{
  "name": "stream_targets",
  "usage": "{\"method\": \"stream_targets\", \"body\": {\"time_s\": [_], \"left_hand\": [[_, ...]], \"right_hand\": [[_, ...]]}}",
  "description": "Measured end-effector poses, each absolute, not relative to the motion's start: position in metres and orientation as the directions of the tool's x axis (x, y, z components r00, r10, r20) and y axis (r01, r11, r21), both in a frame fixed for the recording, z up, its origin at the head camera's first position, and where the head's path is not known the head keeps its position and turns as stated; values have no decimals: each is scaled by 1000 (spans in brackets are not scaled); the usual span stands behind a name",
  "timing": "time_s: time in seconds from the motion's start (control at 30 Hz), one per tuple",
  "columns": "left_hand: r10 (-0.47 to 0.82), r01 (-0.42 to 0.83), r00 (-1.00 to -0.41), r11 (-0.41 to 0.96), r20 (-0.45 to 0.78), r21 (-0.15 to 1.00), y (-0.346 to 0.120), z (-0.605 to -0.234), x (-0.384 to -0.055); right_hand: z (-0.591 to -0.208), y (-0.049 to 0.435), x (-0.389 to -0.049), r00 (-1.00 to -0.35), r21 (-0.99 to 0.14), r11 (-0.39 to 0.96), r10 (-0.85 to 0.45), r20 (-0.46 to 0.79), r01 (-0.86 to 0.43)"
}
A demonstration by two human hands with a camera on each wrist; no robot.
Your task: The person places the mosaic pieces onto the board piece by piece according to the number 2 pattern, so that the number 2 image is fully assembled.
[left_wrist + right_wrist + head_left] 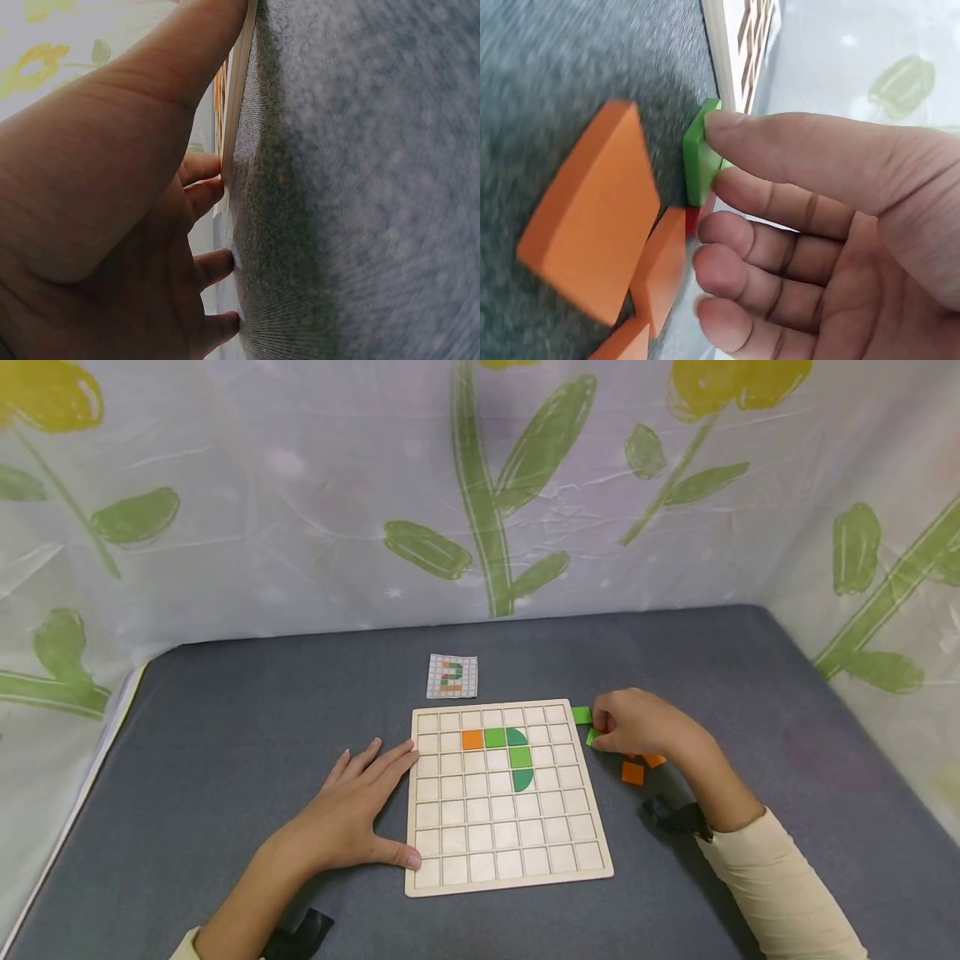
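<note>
A pale wooden grid board [476,810] lies flat on the dark table. Set in its cells are an orange square tile [472,740], two light-green squares and two dark-green curved pieces [522,779]. Along the board's left edge my left hand [352,814] rests with fingers spread, thumb and fingertips on the rim. Past the right edge, my right hand [637,722] pinches a light-green square tile [699,154] between thumb and index finger, its other fingers loosely curled. Another light-green tile [581,715] lies beside the board's upper right corner.
Several orange tiles [632,773] lie near the right hand, one close in the right wrist view, with a bit of red tile [692,220] behind the green one. A small printed pattern card [452,677] lies beyond the board. A flower-printed curtain [300,510] stands around the table.
</note>
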State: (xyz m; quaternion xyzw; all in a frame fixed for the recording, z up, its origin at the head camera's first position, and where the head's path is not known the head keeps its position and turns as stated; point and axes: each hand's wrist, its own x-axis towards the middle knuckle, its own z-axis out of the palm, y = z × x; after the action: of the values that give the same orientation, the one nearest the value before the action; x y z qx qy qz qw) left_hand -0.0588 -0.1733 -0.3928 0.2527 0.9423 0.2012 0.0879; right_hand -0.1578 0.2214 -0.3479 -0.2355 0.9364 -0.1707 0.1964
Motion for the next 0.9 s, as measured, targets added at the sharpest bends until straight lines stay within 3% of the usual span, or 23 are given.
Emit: {"method": "stream_targets", "body": {"time_s": [0.33, 0.63, 0.9], "left_hand": [[510, 441, -858, 793, -64, 420, -173, -393, -59], [513, 448, -856, 792, -54, 415, -173, -394, -58], [513, 446, -857, 790, -56, 420, -173, -394, -58]], "right_hand": [[-349, 213, -153, -805, -395, 819, -534, -259, -416], [-348, 214, -154, -783, -509, 746, -588, -203, -429], [-343, 215, -157, -781, -566, 737, -576, -242, -369]]}}
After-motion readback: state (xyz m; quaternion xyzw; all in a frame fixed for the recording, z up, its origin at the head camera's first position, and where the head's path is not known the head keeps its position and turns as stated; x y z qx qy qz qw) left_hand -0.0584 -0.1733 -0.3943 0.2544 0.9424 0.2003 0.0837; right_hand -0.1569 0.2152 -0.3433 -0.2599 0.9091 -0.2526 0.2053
